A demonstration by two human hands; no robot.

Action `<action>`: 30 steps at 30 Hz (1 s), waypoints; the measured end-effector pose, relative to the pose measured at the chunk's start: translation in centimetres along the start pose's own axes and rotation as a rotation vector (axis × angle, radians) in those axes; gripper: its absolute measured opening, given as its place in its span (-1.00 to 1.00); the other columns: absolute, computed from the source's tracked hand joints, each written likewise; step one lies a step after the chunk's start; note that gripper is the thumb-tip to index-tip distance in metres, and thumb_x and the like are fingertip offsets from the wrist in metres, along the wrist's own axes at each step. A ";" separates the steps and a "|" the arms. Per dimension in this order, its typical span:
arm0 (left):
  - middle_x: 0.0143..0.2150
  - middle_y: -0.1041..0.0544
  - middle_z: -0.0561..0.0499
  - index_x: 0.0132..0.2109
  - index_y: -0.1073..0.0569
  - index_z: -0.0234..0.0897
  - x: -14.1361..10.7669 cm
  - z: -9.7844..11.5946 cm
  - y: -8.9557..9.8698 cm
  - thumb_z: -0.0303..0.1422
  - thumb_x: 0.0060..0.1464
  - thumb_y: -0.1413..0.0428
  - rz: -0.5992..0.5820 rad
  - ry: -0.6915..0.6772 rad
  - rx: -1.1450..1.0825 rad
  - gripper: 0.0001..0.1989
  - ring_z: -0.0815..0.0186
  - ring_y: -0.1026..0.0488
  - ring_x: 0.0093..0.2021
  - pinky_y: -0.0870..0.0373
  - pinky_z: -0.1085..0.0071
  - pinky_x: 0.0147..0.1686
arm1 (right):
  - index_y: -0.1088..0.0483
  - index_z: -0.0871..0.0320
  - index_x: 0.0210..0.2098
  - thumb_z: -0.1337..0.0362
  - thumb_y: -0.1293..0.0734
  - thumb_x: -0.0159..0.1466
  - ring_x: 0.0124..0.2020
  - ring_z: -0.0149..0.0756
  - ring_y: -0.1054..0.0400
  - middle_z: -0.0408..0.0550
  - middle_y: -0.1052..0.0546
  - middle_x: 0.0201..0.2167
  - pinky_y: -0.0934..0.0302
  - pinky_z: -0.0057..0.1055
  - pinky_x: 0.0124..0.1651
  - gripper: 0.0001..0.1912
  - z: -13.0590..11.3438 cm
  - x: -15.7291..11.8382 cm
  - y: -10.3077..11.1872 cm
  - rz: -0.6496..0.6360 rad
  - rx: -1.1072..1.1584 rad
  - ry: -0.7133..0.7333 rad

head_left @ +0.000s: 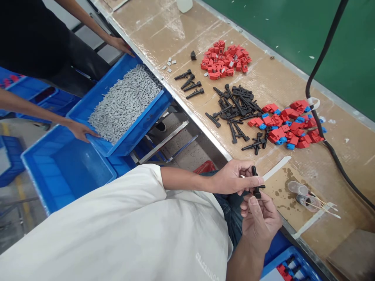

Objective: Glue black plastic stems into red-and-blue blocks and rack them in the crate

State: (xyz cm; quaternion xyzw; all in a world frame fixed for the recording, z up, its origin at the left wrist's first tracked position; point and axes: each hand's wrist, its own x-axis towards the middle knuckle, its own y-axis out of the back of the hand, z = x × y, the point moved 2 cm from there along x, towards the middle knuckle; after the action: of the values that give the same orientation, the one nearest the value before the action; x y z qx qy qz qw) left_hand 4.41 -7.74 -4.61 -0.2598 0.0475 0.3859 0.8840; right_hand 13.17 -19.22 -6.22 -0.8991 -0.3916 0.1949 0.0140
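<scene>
My left hand (234, 178) is closed on a small black plastic toy part (256, 187), a rod with a block at one end and a short side peg. My right hand (262, 218) comes from below, thumb and forefinger pinched at the part's block end. Both hands are just off the table's front edge. A heap of similar black parts (237, 102) lies beyond them on the table, with several more set in a row (191, 84). Beside the heap are red pieces with blue ones joined to them (293, 123). Farther back is a pile of red blocks (224, 58).
Cotton swabs (322, 205) lean in a small clear cup (307, 202) beside wet spots. A black cable (315, 78) crosses the table (164, 35). At left, a co-worker's hands (77, 128) hold a blue crate (143, 127) of grey pieces. Another blue crate (288, 269) sits below right.
</scene>
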 end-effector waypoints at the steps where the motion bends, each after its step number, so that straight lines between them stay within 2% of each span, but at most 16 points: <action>1: -0.56 -0.40 0.17 -0.39 -0.36 -0.32 -0.1 -0.1 0.0 0.07 -0.06 -0.29 0.004 -0.004 0.016 -0.48 0.56 -0.27 -0.68 -0.21 0.58 -0.67 | -0.51 0.19 -0.26 0.09 -0.59 -0.03 -0.72 -0.42 -0.30 -0.16 -0.50 -0.61 -0.10 -0.57 -0.75 -0.57 0.0 0.0 -0.1 0.014 -0.007 -0.010; 5: -0.55 -0.39 0.16 -0.41 -0.33 -0.31 -0.4 -0.7 0.0 0.00 -0.05 -0.31 0.038 -0.050 0.084 -0.52 0.57 -0.26 -0.65 -0.17 0.58 -0.64 | -0.45 0.18 -0.42 0.03 -0.58 -0.03 -0.77 -0.47 -0.20 -0.22 -0.43 -0.68 0.00 -0.59 -0.79 -0.60 0.0 0.1 -0.6 0.060 -0.004 -0.052; 8: -0.57 -0.39 0.16 -0.41 -0.32 -0.30 -0.4 -0.7 -0.1 0.03 -0.02 -0.28 0.004 -0.036 0.055 -0.51 0.55 -0.26 -0.66 -0.17 0.56 -0.65 | -0.40 0.18 -0.51 -0.07 -0.49 0.10 -0.81 -0.47 -0.15 -0.20 -0.40 -0.71 0.10 -0.57 -0.83 -0.56 0.0 0.3 -0.4 0.079 -0.006 -0.086; 12: -0.59 -0.38 0.17 -0.39 -0.34 -0.30 0.0 0.1 0.0 0.12 -0.04 -0.25 -0.028 0.020 -0.033 -0.46 0.53 -0.26 -0.69 -0.19 0.54 -0.69 | -0.47 0.23 -0.45 -0.20 -0.37 0.19 -0.76 -0.41 -0.24 -0.08 -0.46 -0.67 0.04 -0.53 -0.80 -0.45 0.3 0.5 0.8 -0.021 -0.024 -0.121; 19: -0.58 -0.41 0.14 -0.41 -0.35 -0.32 0.5 0.8 0.2 0.09 -0.07 -0.29 -0.046 0.041 -0.130 -0.46 0.53 -0.30 -0.65 -0.25 0.56 -0.66 | -0.52 0.23 -0.36 -0.15 -0.41 0.17 -0.69 -0.39 -0.28 -0.07 -0.48 -0.59 0.00 -0.52 -0.74 -0.51 1.5 0.0 3.9 -0.107 -0.134 -0.205; 21: -0.54 -0.42 0.11 -0.38 -0.38 -0.34 0.7 0.8 0.3 0.07 -0.08 -0.31 -0.088 0.017 -0.179 -0.47 0.50 -0.35 -0.58 -0.32 0.55 -0.61 | -0.52 0.21 -0.35 -0.12 -0.44 0.16 -0.66 -0.39 -0.30 -0.06 -0.49 -0.56 -0.04 -0.51 -0.72 -0.54 1.8 -0.4 4.2 -0.132 -0.155 -0.224; 24: -0.42 -0.47 0.04 -0.32 -0.43 -0.36 0.9 0.9 0.5 0.06 -0.11 -0.35 -0.233 -0.020 -0.259 -0.46 0.46 -0.42 -0.48 -0.38 0.53 -0.56 | -0.53 0.21 -0.36 -0.11 -0.46 0.14 -0.63 -0.38 -0.32 -0.05 -0.50 -0.54 -0.12 -0.50 -0.66 -0.55 1.9 -0.9 4.2 -0.163 -0.189 -0.214; 27: -0.35 -0.49 -0.01 -0.30 -0.44 -0.36 1.2 1.0 0.7 0.04 -0.12 -0.36 -0.370 -0.019 -0.326 -0.47 0.47 -0.42 -0.47 -0.32 0.56 -0.59 | -0.53 0.22 -0.37 -0.11 -0.48 0.12 -0.60 -0.38 -0.33 -0.04 -0.51 -0.54 -0.16 -0.49 -0.61 -0.54 1.8 -1.0 4.0 -0.158 -0.236 -0.170; 30: -0.37 -0.48 -0.03 -0.31 -0.43 -0.36 1.5 1.2 1.0 0.03 -0.12 -0.37 -0.426 -0.028 -0.369 -0.47 0.46 -0.41 -0.47 -0.27 0.57 -0.61 | -0.52 0.22 -0.39 -0.09 -0.49 0.11 -0.58 -0.38 -0.33 -0.02 -0.52 -0.51 -0.19 -0.48 -0.58 -0.55 2.0 -1.0 4.0 -0.153 -0.262 -0.144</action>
State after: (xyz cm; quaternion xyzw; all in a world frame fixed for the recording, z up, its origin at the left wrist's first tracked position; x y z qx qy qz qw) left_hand 4.62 -5.63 -4.45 -0.4152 -0.0914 0.1970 0.8835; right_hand 14.63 -22.90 -8.42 -0.8446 -0.4808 0.2045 -0.1166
